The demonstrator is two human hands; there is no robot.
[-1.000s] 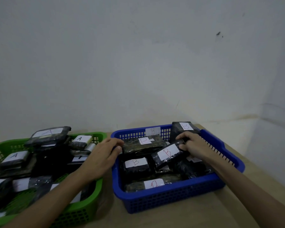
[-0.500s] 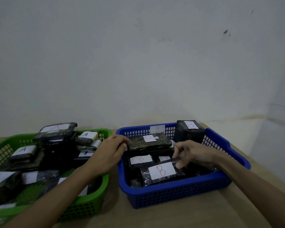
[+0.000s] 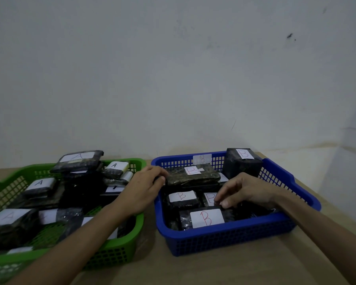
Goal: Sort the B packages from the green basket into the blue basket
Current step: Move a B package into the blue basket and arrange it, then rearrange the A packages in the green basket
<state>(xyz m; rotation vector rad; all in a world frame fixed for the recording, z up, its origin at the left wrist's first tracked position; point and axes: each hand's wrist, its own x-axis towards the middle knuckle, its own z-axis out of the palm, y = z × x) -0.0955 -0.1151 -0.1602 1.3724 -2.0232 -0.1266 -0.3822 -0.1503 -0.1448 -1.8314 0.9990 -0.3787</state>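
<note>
Narrow bare table (image 3: 150, 251) strip between green basket (image 3: 119, 251) and blue basket (image 3: 230, 241), both crowded with packages

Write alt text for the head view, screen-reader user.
Two bare hands work over a blue basket of black B packages: the left hand rests at its left rim, the right hand hovers inside. Beside it on the table, a green basket holds A packages.

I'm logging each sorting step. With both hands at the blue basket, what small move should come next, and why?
Probably draw the right hand up and back toward the green basket. Its curled fingers seem to hold nothing, hovering over the front B package, which lies flat in the blue basket. Several green-basket labels are hidden, so they need checking.
</note>
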